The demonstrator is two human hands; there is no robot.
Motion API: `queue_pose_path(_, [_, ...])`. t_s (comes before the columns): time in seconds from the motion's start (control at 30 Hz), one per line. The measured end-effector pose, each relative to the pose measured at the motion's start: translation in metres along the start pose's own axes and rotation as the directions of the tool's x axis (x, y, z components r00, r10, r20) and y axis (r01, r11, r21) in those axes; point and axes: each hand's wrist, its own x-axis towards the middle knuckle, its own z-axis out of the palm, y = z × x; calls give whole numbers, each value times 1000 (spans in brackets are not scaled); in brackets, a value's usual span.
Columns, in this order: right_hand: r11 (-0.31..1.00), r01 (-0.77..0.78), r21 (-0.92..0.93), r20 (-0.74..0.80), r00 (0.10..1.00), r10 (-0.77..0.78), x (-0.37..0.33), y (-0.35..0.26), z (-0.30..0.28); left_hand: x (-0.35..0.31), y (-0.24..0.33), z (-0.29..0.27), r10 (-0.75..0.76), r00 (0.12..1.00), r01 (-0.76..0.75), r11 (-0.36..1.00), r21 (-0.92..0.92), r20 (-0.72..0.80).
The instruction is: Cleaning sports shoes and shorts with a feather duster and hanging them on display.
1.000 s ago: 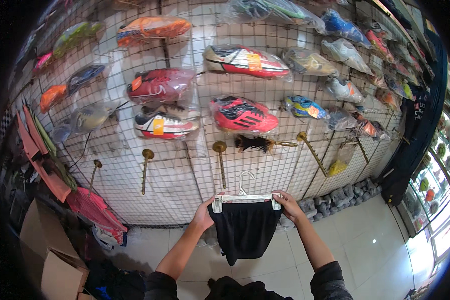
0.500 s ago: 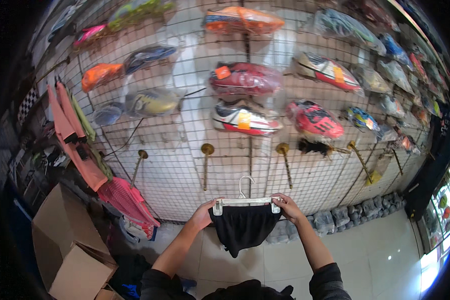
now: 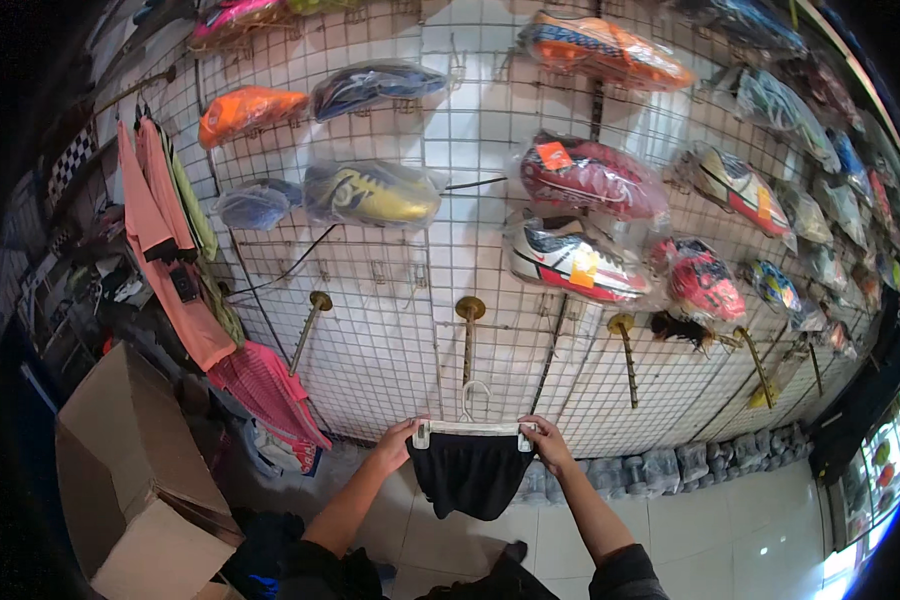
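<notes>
Both my hands hold a white clip hanger (image 3: 470, 428) level in front of me, with a pair of black shorts (image 3: 470, 478) hanging from its clips. My left hand (image 3: 398, 443) is closed around the left clip end. At the other end, my right hand (image 3: 547, 444) pinches the right clip. The hanger's hook points up, and in the picture it overlaps the lower part of a gold display rod (image 3: 469, 335) on the wall. Whether hook and rod touch cannot be told.
Plastic-wrapped sports shoes (image 3: 590, 180) cover the wire grid wall (image 3: 390, 330). More gold rods (image 3: 625, 355) stick out alongside. Pink garments (image 3: 155, 210) hang at left above an open cardboard box (image 3: 120, 450). Wrapped bundles (image 3: 690, 463) line the wall's foot.
The wall looks larger and its shoes and rods have shifted right in the picture. Hanger and shorts sit slightly further left and lower, still held by both hands.
</notes>
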Motion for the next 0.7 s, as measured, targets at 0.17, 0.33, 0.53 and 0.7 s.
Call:
queue_pose_path(0.17, [992, -83, 100, 10, 997, 82, 35, 19, 2, 30, -10, -33, 31, 999, -31, 999, -9, -27])
queue_pose_path(0.33, [984, -83, 156, 38, 996, 78, 78, 14, 1, 59, 8, -39, 48, 995, -45, 998, 34, -92])
queue_pose_path(0.53, [983, -41, 180, 54, 998, 32, 138, 5, -4, 108, 43, -43, 52, 994, -46, 997, 64, -99])
queue_pose_path(0.7, [995, -53, 89, 111, 993, 43, 154, 11, -8, 121, 48, -56, 53, 993, -35, 986, 163, -104])
